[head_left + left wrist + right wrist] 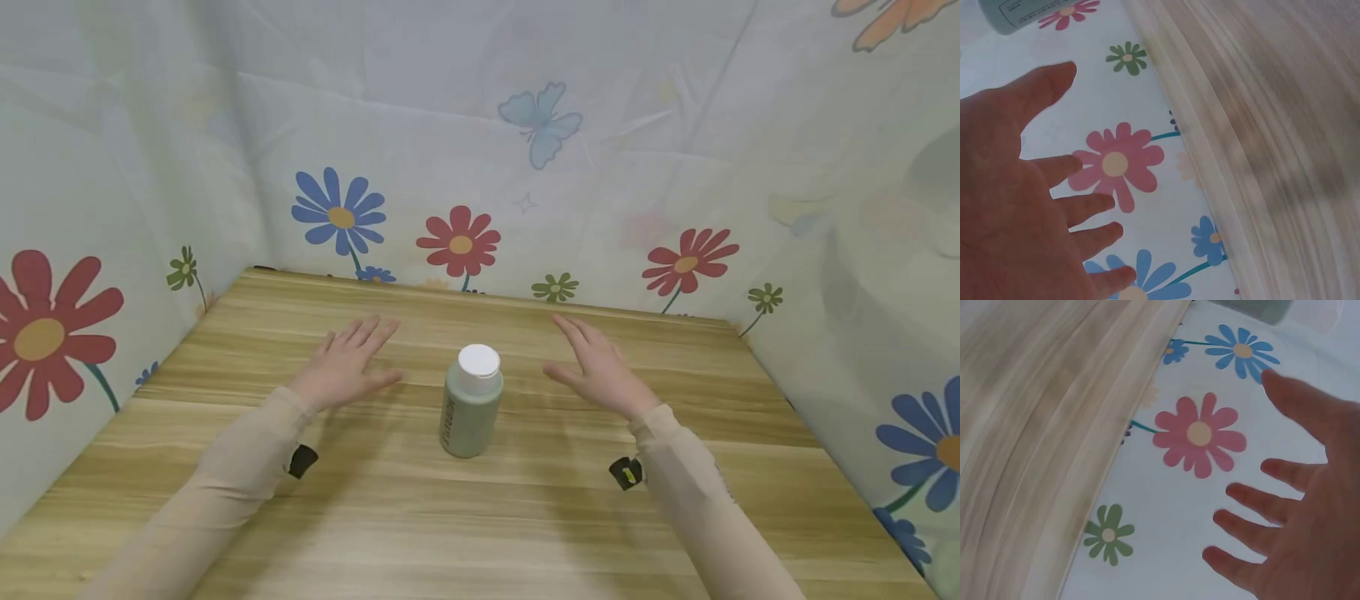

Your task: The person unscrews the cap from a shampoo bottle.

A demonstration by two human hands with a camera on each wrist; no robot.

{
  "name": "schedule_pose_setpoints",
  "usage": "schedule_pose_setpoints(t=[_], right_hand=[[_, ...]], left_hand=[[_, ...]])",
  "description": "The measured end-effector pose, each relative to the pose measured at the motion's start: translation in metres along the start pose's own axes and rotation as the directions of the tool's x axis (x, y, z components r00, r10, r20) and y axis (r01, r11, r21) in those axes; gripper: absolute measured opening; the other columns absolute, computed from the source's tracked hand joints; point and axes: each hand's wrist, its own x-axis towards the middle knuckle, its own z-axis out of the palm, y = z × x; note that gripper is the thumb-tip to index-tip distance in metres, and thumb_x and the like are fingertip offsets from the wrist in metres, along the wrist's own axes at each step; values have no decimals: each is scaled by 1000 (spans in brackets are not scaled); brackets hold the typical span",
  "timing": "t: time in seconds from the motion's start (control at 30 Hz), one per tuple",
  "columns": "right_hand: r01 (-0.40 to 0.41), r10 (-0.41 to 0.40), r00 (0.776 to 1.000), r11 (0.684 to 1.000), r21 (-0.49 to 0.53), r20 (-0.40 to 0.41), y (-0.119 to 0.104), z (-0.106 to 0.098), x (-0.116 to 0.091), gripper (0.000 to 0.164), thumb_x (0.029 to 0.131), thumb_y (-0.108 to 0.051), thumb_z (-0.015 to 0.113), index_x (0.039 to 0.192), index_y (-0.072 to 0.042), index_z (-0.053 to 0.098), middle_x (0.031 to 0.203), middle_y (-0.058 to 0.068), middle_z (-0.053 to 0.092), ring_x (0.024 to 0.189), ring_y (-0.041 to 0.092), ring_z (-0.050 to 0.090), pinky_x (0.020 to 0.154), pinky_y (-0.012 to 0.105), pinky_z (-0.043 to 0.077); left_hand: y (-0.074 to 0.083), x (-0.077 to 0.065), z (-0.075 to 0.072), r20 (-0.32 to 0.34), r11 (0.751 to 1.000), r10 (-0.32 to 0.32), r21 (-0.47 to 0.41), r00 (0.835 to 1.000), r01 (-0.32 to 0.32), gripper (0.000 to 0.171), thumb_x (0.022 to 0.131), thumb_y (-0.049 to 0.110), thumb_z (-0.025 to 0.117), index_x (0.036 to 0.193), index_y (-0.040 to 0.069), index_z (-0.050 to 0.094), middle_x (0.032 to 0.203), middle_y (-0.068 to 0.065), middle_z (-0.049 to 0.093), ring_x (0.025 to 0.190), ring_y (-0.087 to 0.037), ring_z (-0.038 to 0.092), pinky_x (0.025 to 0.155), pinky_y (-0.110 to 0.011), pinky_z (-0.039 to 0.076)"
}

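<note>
A grey-green bottle (471, 412) with a white cap (478, 361) stands upright on the wooden table, dark lettering running down its side. To its left, my left hand (347, 367) is held with fingers extended and thumb toward the bottle, not touching it. On the other side my right hand (600, 367) mirrors this, fingers straight, also apart from the bottle. Both wrist views show a spread palm holding nothing: the left hand (1029, 206) and the right hand (1310, 519). A corner of the bottle (1022, 12) shows at the top of the left wrist view.
The wood-grain table (480, 533) ends at a white curtain (420, 108) printed with flowers and butterflies, which surrounds it at the back and both sides. Dark wrist devices sit under the left sleeve (240, 454) and the right sleeve (686, 462).
</note>
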Motion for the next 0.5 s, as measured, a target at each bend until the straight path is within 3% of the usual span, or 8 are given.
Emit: schedule_pose_setpoints(t=[0.17,0.27,0.4,0.5], right_hand=[[99,-106,991,991,85,82,-12,-8,1,83,87,-34,70,153,-9,25,155,17,35,142,38,34,114,57,30],[141,-162,978,977,158,130,-25,-9,2,84,86,-35,71,153,-12,25,157,11,33,144,32,33,116,53,29],[169,-206,967,960,225,153,-44,-10,3,83,86,-37,71,153,-16,26,158,5,32,145,27,31,117,50,29],[193,-230,962,953,232,147,-56,-9,5,81,87,-36,71,152,-15,28,157,4,34,145,25,32,117,50,29]], left_hand=[[2,0,4,79,994,82,-73,994,-76,84,89,45,64,154,12,22,159,-24,19,146,-48,16,114,-68,13],[7,3,9,142,982,141,-149,980,-119,90,85,45,69,154,11,22,159,-24,21,145,-47,20,114,-65,19],[16,7,17,223,938,205,-323,953,-126,94,83,42,73,154,12,20,160,-19,23,146,-42,23,115,-61,24],[23,9,25,271,898,224,-431,936,-90,96,81,40,75,155,14,19,160,-16,24,147,-39,24,115,-61,24]])
